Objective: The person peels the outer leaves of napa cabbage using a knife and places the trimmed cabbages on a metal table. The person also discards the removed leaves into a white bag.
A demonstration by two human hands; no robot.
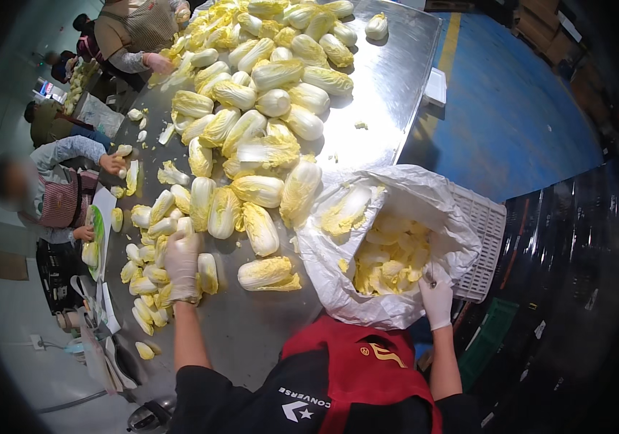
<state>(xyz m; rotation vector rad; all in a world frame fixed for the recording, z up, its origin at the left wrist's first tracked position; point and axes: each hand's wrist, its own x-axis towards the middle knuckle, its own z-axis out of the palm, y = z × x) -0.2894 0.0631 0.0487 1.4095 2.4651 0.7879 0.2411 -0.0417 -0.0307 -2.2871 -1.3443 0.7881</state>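
My left hand (182,266), in a pale glove, rests among small trimmed napa cabbages (147,282) on the metal table; its fingers are partly hidden, so its hold is unclear. My right hand (436,298), gloved too, is at the near right rim of a white plastic sack (331,282). A small metal object, perhaps a knife, shows at its fingers. Loose yellow cabbage leaves (391,266) fill the sack's open mouth, and one large leaf (347,211) lies on its left flap. Larger napa cabbages (255,190) lie between my left hand and the sack.
The steel table (391,81) bears a large heap of napa cabbages (277,76). A white plastic crate (491,233) stands around the sack. Co-workers are at the table's left side, one with a gloved hand (158,63) at the heap. A white tray (435,87) is beyond the right edge.
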